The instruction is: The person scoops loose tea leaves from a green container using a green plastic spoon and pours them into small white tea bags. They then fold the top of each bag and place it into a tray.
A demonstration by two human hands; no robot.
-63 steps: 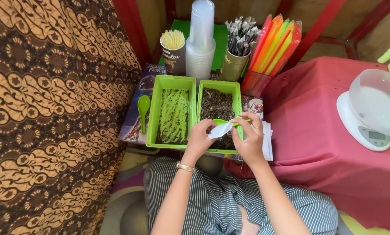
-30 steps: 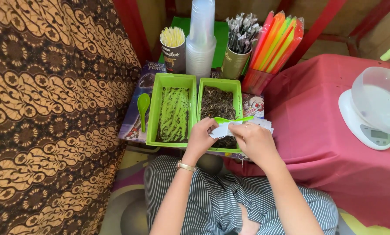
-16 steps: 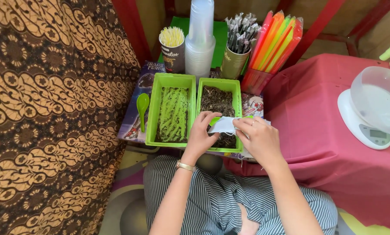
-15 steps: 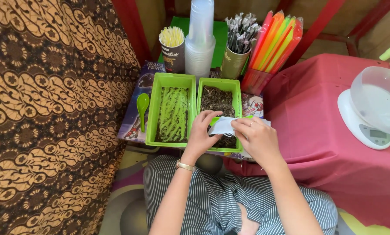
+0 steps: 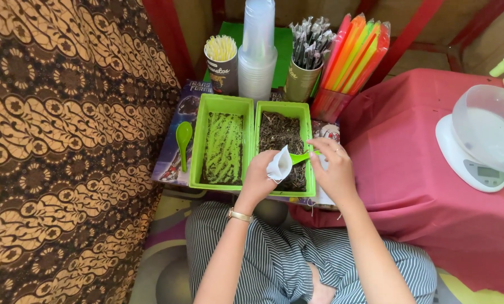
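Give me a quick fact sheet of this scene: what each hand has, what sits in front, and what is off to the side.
left hand: holds a small white pouch, mouth open
right hand: holds a green spoon, tip at the pouch
right tray: green, filled with dark shreds
left tray: green, filled with green strips
spare spoon: green, lying left of the trays
behind the trays: stacked clear cups, two cups of sticks, coloured sleeves
far right: white scale with a clear bowl on red cloth

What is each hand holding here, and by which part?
The left hand pinches a small white bag by its lower edge. The right hand holds a green spoon by its handle, bowl at the bag's mouth.
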